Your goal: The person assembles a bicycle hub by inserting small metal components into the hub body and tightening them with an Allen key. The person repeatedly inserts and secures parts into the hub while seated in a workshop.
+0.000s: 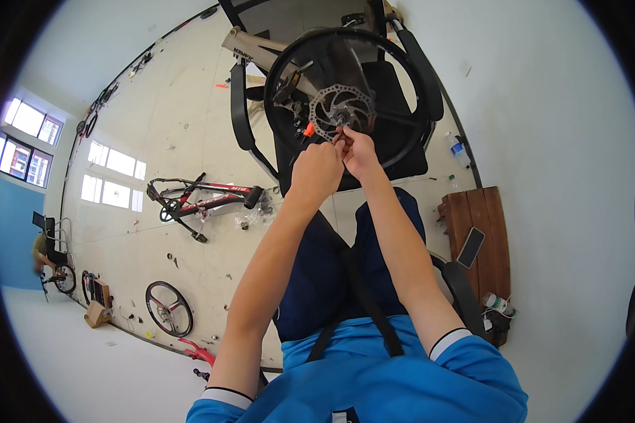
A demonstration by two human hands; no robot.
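Observation:
A black bicycle wheel (274, 84) lies on the seat of a black office chair (241, 106) in front of me. At its hub sits a silver disc brake rotor (322, 106), with the axle end sticking up in the middle. My right hand (360, 151) pinches its fingertips together right at the axle. Closed just to the left and below it, my left hand (319, 168) meets the right fingertips. Whatever small part is between the fingers is hidden. An orange piece (309, 130) shows beside the rotor, and a beige bike frame (257, 51) reaches under the wheel.
On the floor to the left lie a black and red bike frame (219, 199) and another wheel (169, 308). A brown wooden stool (487, 211) at the right bears a phone (470, 247). Water bottles (458, 150) stand by the wall. Another person (42, 254) works far left.

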